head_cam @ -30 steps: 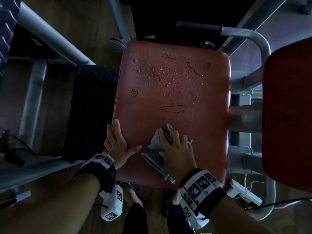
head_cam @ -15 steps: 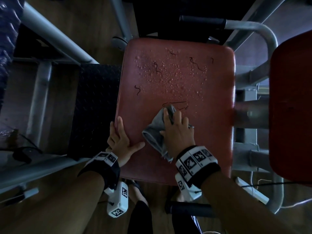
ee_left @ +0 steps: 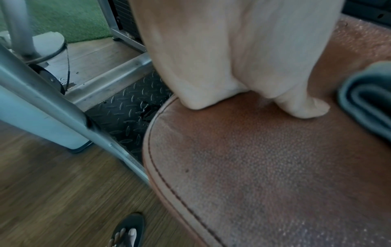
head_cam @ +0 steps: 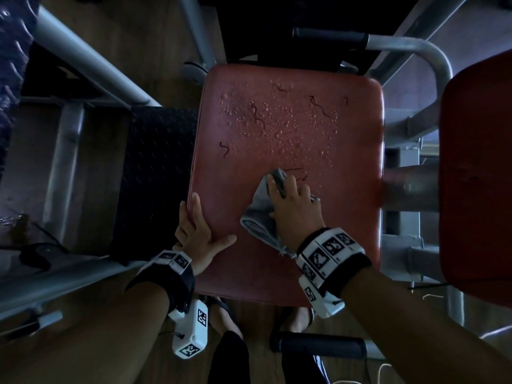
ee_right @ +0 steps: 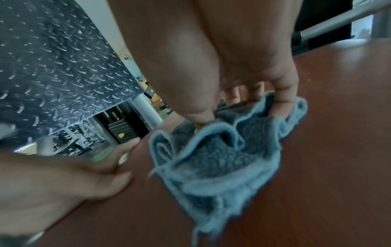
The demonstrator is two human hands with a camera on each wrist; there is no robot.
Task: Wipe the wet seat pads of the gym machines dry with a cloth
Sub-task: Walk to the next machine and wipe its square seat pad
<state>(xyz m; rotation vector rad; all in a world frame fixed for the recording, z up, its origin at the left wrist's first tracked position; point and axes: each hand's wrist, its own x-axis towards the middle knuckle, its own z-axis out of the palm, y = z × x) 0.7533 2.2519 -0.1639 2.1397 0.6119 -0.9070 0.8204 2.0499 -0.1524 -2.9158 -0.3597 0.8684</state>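
Observation:
A red seat pad [head_cam: 346,231] fills the middle of the head view. Water drops [head_cam: 277,126] and dark squiggly marks cover its far half. My right hand [head_cam: 291,200] lies on a bunched grey-blue cloth [head_cam: 260,217] near the pad's centre, just short of the drops. In the right wrist view its fingers dig into the folds of the cloth [ee_right: 215,160] and hold it against the pad [ee_right: 328,150]. My left hand [head_cam: 202,231] rests on the pad's left edge, fingers along the side, thumb [ee_left: 302,108] flat on top. It holds nothing.
A second red pad [head_cam: 476,176] stands close on the right, beyond a grey tube frame [head_cam: 432,62]. A black tread plate [head_cam: 155,176] lies left of the seat. Black handle grips [head_cam: 329,37] [head_cam: 318,347] sit at its far and near ends. My sandalled feet [head_cam: 221,306] stand on wooden floor.
My right hand has slid the cloth away from me, from the near part of the pad up to the edge of the drops. The left hand has stayed on the left edge.

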